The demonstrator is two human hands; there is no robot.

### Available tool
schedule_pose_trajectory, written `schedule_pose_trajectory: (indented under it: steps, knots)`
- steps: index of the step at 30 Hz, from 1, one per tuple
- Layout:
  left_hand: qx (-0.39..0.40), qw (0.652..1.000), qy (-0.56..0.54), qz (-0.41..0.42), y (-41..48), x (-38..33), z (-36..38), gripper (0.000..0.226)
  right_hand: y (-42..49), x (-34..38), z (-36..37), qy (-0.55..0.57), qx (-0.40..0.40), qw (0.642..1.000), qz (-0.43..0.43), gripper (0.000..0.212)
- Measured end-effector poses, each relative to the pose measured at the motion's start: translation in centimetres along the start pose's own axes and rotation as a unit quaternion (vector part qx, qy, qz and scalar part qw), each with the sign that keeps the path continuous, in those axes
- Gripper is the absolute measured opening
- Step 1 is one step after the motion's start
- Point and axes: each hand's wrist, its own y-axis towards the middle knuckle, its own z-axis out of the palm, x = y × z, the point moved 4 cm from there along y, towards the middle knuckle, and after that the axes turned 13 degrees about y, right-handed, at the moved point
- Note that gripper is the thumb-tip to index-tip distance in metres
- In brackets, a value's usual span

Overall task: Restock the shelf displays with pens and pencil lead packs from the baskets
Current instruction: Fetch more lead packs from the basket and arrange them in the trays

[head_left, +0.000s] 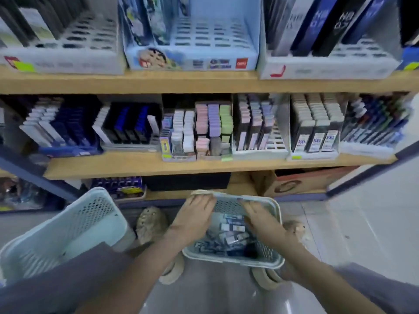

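A pale green basket [271, 257] sits low in front of me with several blue and white lead packs [231, 232] inside. My left hand [195, 214] grips its far rim on the left. My right hand [258, 215] grips the same far rim on the right. A second pale green basket [74, 225] lies tilted at the left, and it looks empty. Above, the middle shelf [204, 164] holds display trays packed with lead packs and pens. The light blue display [192, 48] on the upper shelf has many open slots.
A blue metal shelf upright [36, 175] slants at the left, another at the right [371, 171]. A cardboard box [301, 180] sits on the bottom shelf. My feet in beige shoes [170, 271] stand on the grey tiled floor below the basket.
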Motion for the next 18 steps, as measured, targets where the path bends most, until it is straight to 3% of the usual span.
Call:
schedule_pose_trajectory:
  steps: [3,6,12,18]
  knots:
    - [0.037,0.998,0.025,0.040,0.2,-0.8,3.3,0.052,0.3,-6.0,6.4,-0.059,0.116,0.989,0.074,0.073]
    - [0.053,0.995,0.057,0.069,0.0,-0.6,7.1,0.043,1.0,-9.8,11.5,-0.107,0.174,0.975,0.083,0.114]
    - [0.119,0.982,0.090,0.112,-0.6,0.2,11.8,0.051,3.4,-11.8,15.9,-0.135,0.180,0.971,0.075,0.086]
    - [0.082,0.987,0.073,0.116,-1.0,0.1,12.2,0.049,4.5,-10.6,15.4,-0.166,0.168,0.971,0.044,0.074]
